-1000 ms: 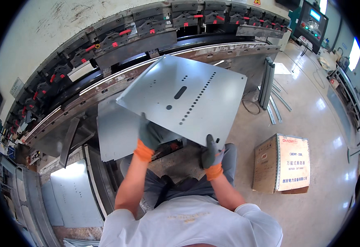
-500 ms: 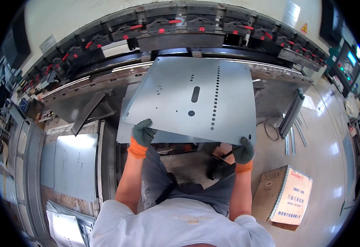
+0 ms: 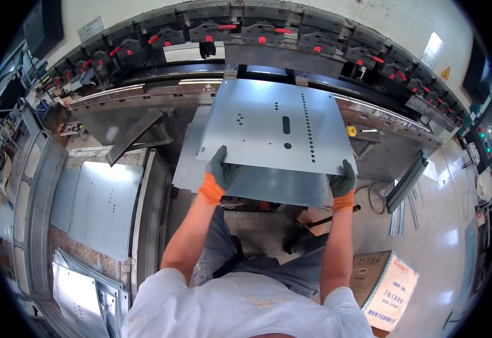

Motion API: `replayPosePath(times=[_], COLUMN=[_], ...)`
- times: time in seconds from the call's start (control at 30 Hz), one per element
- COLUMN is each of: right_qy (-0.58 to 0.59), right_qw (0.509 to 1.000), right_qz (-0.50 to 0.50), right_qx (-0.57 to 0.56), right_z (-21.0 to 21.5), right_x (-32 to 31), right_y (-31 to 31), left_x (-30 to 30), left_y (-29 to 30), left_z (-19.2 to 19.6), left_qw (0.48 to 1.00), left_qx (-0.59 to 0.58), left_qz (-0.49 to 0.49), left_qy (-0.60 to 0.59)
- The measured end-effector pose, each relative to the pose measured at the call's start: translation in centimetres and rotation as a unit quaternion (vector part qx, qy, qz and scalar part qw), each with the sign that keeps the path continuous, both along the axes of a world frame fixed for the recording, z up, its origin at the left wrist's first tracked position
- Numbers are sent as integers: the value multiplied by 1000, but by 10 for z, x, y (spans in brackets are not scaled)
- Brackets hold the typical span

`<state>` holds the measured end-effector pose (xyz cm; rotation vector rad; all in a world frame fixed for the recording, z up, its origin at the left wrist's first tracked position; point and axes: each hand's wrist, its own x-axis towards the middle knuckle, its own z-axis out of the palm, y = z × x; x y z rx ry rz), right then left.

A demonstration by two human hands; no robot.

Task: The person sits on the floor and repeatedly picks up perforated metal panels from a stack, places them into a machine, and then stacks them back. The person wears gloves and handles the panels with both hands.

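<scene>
A flat sheet-metal panel [image 3: 257, 124] with a row of round holes, a slot and a few larger holes is held out in front of me. My left hand [image 3: 223, 170], in a dark green glove with an orange cuff, grips its near edge at the left, thumb on top. At the near right corner my right hand [image 3: 343, 180], gloved the same way, is closed on the edge; its lower fingers are hidden under the sheet. The panel's far edge reaches the lower die of a press brake [image 3: 280, 48]. Below it lies another metal sheet [image 3: 280, 186].
Left of me, a metal-framed pallet [image 3: 144, 208] carries more cut sheets [image 3: 105, 197], with several stacked panels [image 3: 77, 293] nearer. An angled steel bracket [image 3: 136, 135] juts from the machine. A wooden crate [image 3: 389, 287] stands right; a control panel [image 3: 487, 135] hangs far right.
The panel has moved forward and its near edge has lifted and levelled, showing more of the sheet below. Both hands have gone forward with it, and the view has shifted slightly.
</scene>
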<state>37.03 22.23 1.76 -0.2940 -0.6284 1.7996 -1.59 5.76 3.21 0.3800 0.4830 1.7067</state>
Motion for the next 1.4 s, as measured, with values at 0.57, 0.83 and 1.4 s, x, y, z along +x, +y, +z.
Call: replayPosePath(times=[0.57,0.83,1.4], right_qy=[-72,-74,-59], right_qw=[996,995,995], right_qz=[-35,-53,-61], right_qx=[-49,-32,-44], right_z=[-14,-10,-15], right_x=[7,6,7], right_y=[22,19,23], left_x=[-1,7,6], left_y=[16,13,14], left_z=[-30,-14,-14], left_qw=[1000,999,999], left_qx=[-15,-32,-34], left_qz=[20,21,16], left_qy=[12,4,-23])
